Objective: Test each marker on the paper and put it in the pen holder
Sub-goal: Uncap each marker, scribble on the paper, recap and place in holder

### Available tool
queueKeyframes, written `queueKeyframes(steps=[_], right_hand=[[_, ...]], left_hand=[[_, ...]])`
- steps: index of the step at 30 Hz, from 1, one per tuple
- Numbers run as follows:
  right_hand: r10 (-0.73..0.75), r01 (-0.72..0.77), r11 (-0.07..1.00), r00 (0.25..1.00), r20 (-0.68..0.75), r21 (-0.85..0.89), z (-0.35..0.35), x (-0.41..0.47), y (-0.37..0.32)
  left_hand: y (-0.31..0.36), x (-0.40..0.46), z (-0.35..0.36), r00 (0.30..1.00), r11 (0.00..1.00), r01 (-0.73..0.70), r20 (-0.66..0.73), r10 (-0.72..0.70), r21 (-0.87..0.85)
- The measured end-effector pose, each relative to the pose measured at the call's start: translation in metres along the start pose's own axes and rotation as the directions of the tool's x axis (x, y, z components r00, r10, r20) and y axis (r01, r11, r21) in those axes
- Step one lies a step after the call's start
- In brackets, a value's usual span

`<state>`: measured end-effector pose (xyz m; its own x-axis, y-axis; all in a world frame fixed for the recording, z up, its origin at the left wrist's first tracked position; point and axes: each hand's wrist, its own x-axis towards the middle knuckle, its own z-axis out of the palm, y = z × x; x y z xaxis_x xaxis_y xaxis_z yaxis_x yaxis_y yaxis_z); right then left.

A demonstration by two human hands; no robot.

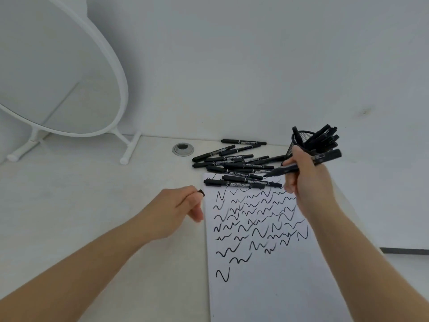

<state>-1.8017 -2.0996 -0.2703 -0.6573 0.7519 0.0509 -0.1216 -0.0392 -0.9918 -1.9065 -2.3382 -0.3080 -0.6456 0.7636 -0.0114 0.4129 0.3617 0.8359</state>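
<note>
A white sheet of paper (274,287) lies on the desk, covered with several black squiggles. My right hand (306,180) grips an uncapped black marker (325,158) above the paper's top right corner, its tip pointing left. My left hand (176,210) pinches the marker's black cap (201,192) just left of the paper. A pile of several black markers (234,166) lies across the paper's top edge. The black mesh pen holder (299,141) stands behind my right hand with several markers in it.
A white oval mirror on a stand (62,73) leans at the back left. A round cable grommet (183,149) sits in the desk near the wall. The desk's right edge (404,251) shows a dark strip.
</note>
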Motion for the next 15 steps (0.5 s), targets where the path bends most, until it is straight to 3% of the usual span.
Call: queueKeyframes(steps=[3, 7, 15], right_hand=[[0.100, -0.092, 0.993, 0.990, 0.104, -0.071, 0.030, -0.004, 0.020], [0.177, -0.165, 0.979, 0.980, 0.096, -0.121, 0.056, 0.002, 0.034], [0.013, 0.048, 0.936, 0.986, 0.169, -0.349, 0.067, 0.002, 0.067]], left_hand=[[-0.008, 0.025, 0.014, 0.997, 0.988, -0.054, -0.052, 0.062, 0.147], [-0.023, 0.047, 0.014, 0.987, 0.963, -0.082, -0.113, 0.114, 0.256], [-0.035, 0.061, 0.004, 0.984, 0.969, -0.055, -0.153, 0.095, 0.242]])
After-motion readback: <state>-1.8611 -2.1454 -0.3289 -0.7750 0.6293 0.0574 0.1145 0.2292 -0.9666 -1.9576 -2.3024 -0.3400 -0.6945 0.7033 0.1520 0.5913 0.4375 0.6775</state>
